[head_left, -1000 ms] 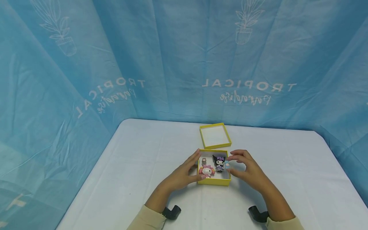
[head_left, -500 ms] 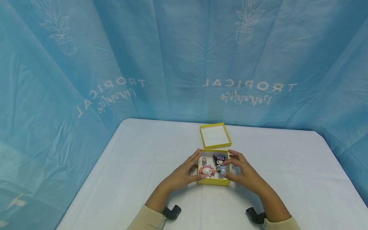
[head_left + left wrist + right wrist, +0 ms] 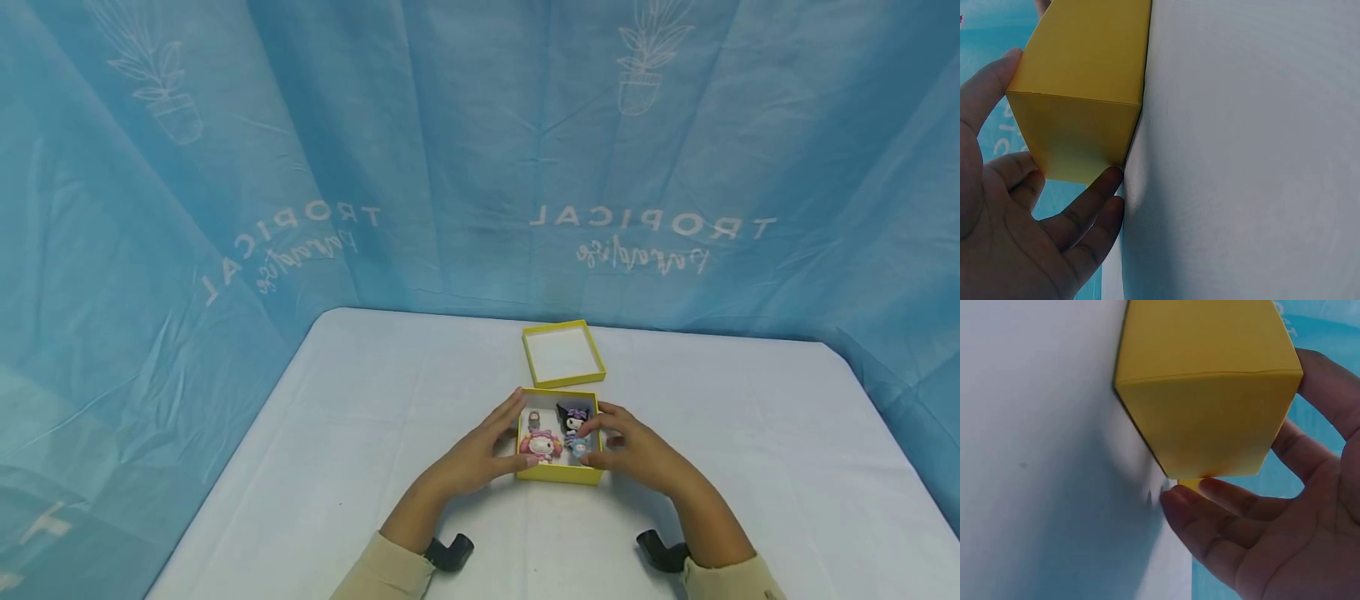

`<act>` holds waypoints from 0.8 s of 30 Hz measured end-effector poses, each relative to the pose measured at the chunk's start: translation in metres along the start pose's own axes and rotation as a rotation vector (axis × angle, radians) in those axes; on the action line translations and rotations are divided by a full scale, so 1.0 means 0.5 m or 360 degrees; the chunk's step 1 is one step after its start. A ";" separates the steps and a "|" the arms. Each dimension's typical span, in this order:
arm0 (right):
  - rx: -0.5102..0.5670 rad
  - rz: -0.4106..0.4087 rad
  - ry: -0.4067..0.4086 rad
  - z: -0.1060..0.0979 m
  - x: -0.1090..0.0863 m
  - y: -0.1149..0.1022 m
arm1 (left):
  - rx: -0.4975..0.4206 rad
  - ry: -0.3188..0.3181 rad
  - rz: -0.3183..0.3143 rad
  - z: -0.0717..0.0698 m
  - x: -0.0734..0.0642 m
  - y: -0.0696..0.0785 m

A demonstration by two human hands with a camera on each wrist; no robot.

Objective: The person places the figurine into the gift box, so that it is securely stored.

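A yellow box (image 3: 558, 475) with a pale inside stands on the table. My left hand (image 3: 480, 454) grips its left side, fingers along the wall up to the far corner and thumb over the near rim. My right hand (image 3: 645, 454) reaches over the right rim and pinches a small blue figurine (image 3: 581, 447) between thumb and index finger, low inside the box. Beside it lies a black and purple figurine (image 3: 574, 421). A pink figurine (image 3: 542, 446) and a small brown figurine (image 3: 534, 420) lie on the left. The wrist views show the box's outer walls (image 3: 1079, 131), hiding the figurines.
A yellow-rimmed lid (image 3: 562, 354) lies inside up just behind the box. A white cloth (image 3: 390, 392) covers the table, and a blue printed curtain (image 3: 465, 150) hangs around its back and left.
My right hand has moved left over the rim, bringing the blue figurine from the right wall down beside the black and purple one. The left hand stays at the box.
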State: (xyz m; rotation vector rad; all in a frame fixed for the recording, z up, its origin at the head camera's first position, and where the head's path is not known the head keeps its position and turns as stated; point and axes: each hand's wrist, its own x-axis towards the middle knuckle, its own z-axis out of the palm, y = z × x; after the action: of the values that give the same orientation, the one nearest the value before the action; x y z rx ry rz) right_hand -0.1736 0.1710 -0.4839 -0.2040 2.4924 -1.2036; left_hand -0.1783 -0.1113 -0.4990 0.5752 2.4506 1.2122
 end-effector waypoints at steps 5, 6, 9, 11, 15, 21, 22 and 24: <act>-0.0006 -0.0006 -0.0063 -0.004 0.008 -0.004 | 0.0000 -0.0008 0.0004 -0.001 0.001 -0.002; -0.0019 -0.0020 -0.0074 -0.005 0.010 -0.005 | 0.0007 -0.0008 0.0007 -0.001 0.001 -0.003; -0.0045 -0.0026 -0.0090 -0.007 0.013 -0.010 | 0.0010 -0.0002 0.0018 -0.001 0.003 -0.005; -0.0066 -0.0032 -0.0096 -0.009 0.016 -0.012 | 0.0012 0.0003 0.0027 -0.001 0.004 -0.005; -0.0078 0.0009 -0.0109 -0.011 0.020 -0.015 | 0.0009 0.0007 0.0036 -0.001 0.004 -0.005; -0.0142 0.0098 -0.0126 -0.007 0.028 -0.021 | -0.0006 0.0005 0.0040 -0.001 0.003 -0.006; -0.0149 0.0118 -0.0131 -0.006 0.029 -0.023 | -0.0005 0.0006 0.0039 -0.001 0.003 -0.005; -0.0162 0.0154 -0.0138 -0.004 0.030 -0.026 | -0.0001 0.0006 0.0039 -0.001 0.002 -0.005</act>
State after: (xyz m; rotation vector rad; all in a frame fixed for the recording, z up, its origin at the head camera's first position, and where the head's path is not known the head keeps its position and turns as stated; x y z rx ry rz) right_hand -0.1884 0.1601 -0.4764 -0.1562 2.4599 -1.0096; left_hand -0.1800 -0.1126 -0.5009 0.6046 2.4535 1.2244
